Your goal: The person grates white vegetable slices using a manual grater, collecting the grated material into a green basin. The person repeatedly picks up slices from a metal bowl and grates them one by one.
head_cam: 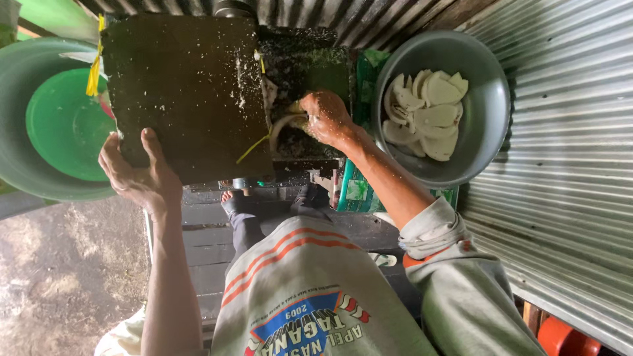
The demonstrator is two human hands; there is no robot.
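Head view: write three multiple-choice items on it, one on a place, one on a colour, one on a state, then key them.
1. Where do the white slices lie?
A. in the grey metal bowl
B. in the green basin
C. on the ground

2. What colour is the basin at the left?
A. red
B. green
C. blue

3. What is the left hand doing?
A. hanging free
B. reaching into the bowl
C. gripping the edge of the dark flat cover

Key:
1 A, the pale slices are piled inside the grey metal bowl at the right.
2 B, its inside is bright green.
3 C, thumb and fingers close on the near edge of the dark flat cover, while the right hand presses a pale piece into the opening beside it.
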